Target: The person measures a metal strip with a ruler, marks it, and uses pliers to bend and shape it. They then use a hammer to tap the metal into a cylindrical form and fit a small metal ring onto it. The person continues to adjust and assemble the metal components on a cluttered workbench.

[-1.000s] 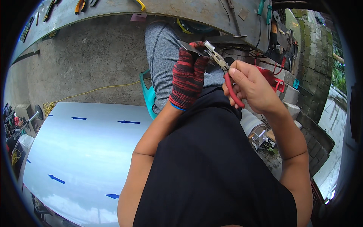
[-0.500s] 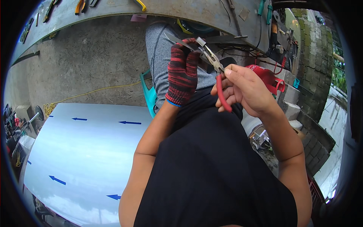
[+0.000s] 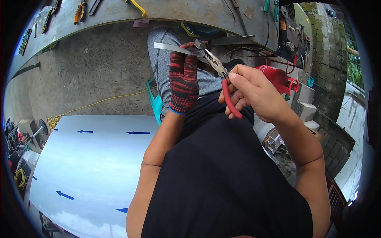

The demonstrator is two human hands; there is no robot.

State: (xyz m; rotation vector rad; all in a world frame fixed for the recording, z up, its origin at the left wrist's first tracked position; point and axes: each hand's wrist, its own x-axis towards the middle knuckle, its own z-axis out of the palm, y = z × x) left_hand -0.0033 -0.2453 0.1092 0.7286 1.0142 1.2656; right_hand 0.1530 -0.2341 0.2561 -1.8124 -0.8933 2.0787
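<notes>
My left hand, in a red and black knit glove, pinches a thin flat metal strip. One end of the strip juts out to the left over my grey-clad leg; its other end, by the fingertips, has a short bent-up piece. In my bare right hand are long-nose pliers with red handles. Their jaws point up and left, close beside the bent piece; whether they touch it I cannot tell. Part of the strip is hidden behind the gloved fingers.
A metal-topped workbench runs along the far side, with orange-handled pliers and a yellow-handled tool on it. A large pale sheet with blue arrows lies at left. A red object is to the right.
The strip has turned in my gloved hand, so its flat face shows and its long end points more left. The bent piece has shifted from the plier tips toward the left.
</notes>
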